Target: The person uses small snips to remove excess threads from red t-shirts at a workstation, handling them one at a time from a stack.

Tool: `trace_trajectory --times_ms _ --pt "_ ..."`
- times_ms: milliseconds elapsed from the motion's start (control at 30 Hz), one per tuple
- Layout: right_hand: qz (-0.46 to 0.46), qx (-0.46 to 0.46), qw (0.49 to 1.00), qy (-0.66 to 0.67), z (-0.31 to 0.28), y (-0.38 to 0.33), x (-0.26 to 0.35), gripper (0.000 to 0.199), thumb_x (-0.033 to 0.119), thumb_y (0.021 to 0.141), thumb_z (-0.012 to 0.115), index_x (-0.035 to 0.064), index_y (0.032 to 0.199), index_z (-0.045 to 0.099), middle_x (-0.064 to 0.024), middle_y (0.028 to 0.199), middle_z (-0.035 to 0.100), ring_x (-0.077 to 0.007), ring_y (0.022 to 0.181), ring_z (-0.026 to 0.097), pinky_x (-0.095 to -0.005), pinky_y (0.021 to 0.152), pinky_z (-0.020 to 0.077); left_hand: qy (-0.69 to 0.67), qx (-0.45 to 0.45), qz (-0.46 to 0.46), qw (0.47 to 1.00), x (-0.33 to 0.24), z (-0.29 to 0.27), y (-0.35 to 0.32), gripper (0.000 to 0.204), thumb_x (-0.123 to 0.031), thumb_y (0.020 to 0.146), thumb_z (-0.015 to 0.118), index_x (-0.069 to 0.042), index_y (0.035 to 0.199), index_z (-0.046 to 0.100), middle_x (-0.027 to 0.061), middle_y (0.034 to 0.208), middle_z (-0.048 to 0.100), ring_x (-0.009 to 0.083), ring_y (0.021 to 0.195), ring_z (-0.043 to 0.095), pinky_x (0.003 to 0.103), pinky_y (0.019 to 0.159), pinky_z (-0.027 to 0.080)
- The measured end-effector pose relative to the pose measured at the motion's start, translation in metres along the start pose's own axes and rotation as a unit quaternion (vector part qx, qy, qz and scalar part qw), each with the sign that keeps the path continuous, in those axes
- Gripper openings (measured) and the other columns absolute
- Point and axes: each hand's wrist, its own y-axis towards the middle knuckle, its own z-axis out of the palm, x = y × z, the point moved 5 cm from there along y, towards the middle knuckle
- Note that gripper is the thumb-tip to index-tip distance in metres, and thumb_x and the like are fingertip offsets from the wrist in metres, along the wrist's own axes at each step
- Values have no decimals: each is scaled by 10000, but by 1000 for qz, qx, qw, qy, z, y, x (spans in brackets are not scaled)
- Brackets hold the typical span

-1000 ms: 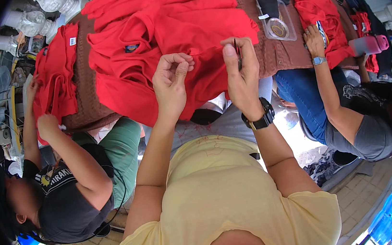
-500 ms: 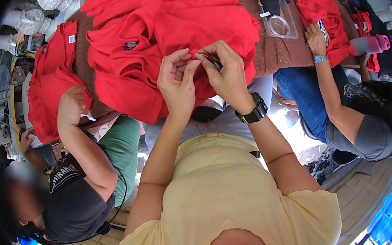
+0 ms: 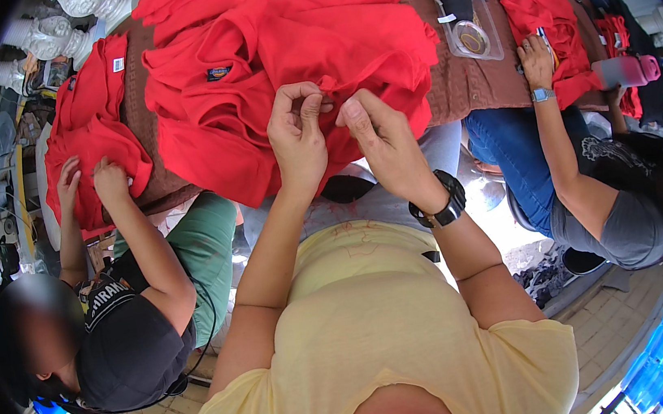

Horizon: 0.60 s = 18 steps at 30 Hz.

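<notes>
A red garment with a small dark label lies heaped over the table edge in front of me. My left hand is closed at the fingertips on a small bunched bit of the red cloth, at the near side of the heap. Just right of it, apart from the left, my right hand makes a pinch with thumb and forefinger. What the right hand pinches, if anything, is too small to tell. Its palm is turned so that I cannot see whether a tool lies inside.
The brown-covered table carries more red garments at the left and others at the right. A clear plastic box stands right of the heap, with a pink bottle farther right. Co-workers sit on both sides.
My right hand has drawn back from the left and down, its fingers turned. The dark tool that showed in it is out of sight. The left co-worker's hands have come together on red cloth.
</notes>
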Motion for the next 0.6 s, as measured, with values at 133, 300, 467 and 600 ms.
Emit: trace_trajectory --times_ms 133,300,467,600 --pt "54 68 996 13 5 6 -18 497 385 1080 400 -61 917 547 -156 762 578 -260 724 563 -397 702 451 16 13 1 1000 -4 2 -3 44 -40 1027 583 4 1024 582 62 1026 630 113 887 621 264 839 536" --pt "99 66 992 46 5 11 -31 493 377 1056 466 -41 829 593 -71 667 520 -142 622 486 -336 581 382 67 31 58 996 -2 0 -6 27 -18 1018 590 8 1011 583 65 1052 607 108 919 605 251 841 517" --pt "123 58 986 93 3 17 -35 473 381 1023 559 -3 752 615 16 589 458 -70 545 413 -292 500 314 119 34 96 988 -11 2 -5 45 11 968 633 22 937 601 84 1002 609 152 883 604 271 811 497" --pt "154 77 975 143 4 16 -38 455 380 1019 573 28 731 596 45 588 436 -37 549 388 -267 492 283 103 29 84 991 -12 3 -5 54 25 944 648 25 910 606 94 993 617 175 894 615 281 809 496"
